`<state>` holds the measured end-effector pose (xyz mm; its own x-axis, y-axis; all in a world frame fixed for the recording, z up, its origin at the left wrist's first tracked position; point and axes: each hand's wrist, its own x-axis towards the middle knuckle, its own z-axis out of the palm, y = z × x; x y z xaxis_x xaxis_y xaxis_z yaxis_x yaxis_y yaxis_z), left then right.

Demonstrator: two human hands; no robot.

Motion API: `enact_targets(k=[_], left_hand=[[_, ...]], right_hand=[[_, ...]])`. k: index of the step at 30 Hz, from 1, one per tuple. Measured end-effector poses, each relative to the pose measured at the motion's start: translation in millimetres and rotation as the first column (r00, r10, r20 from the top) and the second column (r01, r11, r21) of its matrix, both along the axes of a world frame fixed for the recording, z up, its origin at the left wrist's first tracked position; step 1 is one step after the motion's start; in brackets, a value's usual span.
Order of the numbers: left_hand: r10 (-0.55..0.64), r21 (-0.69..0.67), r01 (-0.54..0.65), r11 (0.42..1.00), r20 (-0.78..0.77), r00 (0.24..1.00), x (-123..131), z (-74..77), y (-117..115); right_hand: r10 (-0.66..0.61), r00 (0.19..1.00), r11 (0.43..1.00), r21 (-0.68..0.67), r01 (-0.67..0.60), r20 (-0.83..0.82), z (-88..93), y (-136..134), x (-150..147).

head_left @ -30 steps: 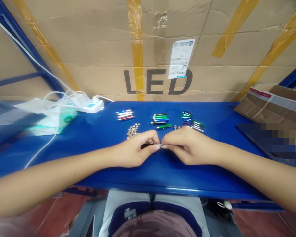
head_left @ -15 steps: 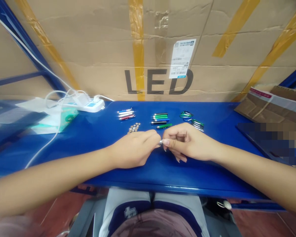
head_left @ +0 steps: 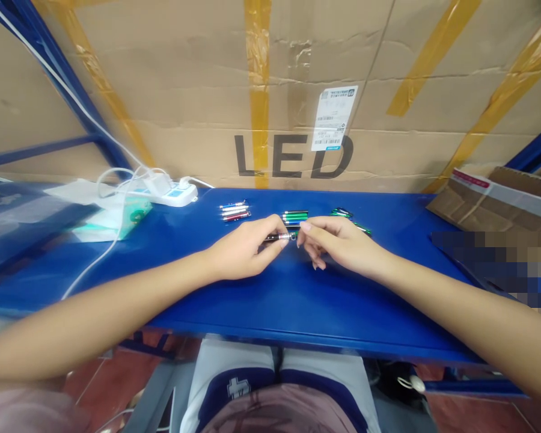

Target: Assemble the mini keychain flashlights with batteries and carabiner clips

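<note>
My left hand [head_left: 246, 249] is closed on a small black pen-like flashlight [head_left: 277, 237] with a silver tip, held just above the blue table [head_left: 270, 294]. My right hand [head_left: 336, 243] meets it from the right, thumb and forefinger pinched at the silver tip, the other fingers curled loosely. Behind the hands lie a row of red, white and blue mini flashlights [head_left: 234, 210], a group of green ones [head_left: 295, 214] and some green carabiner clips [head_left: 342, 212].
A large cardboard box [head_left: 297, 90] marked LED stands as a wall behind the table. A white power strip [head_left: 174, 193] with cables and a tissue pack [head_left: 117, 218] lie at the left. A cardboard box [head_left: 491, 192] sits at the right.
Both hands have moved farther from me toward the rows of flashlights, still joined at the flashlight's tip. The coin cells seen earlier are now hidden behind my left hand.
</note>
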<state>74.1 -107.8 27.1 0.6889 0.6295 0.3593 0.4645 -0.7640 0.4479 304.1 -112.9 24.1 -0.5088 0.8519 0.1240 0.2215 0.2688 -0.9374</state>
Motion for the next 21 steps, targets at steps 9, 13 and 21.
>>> enact_targets(k=[9,13,21], left_hand=[[0.317,0.143,-0.300,0.943,-0.116,0.941,-42.4,10.9,59.2],[0.392,0.155,-0.366,0.918,-0.201,0.898,-62.2,8.3,81.4],[0.344,0.127,-0.323,0.938,-0.212,0.915,-62.8,-5.4,89.0]], right_hand=[[-0.214,0.859,0.715,0.674,-0.186,0.465,-7.7,11.2,11.5],[-0.224,0.855,0.709,0.680,-0.187,0.469,-12.9,16.3,13.8],[-0.243,0.843,0.725,0.668,-0.172,0.481,-18.0,19.2,14.5]])
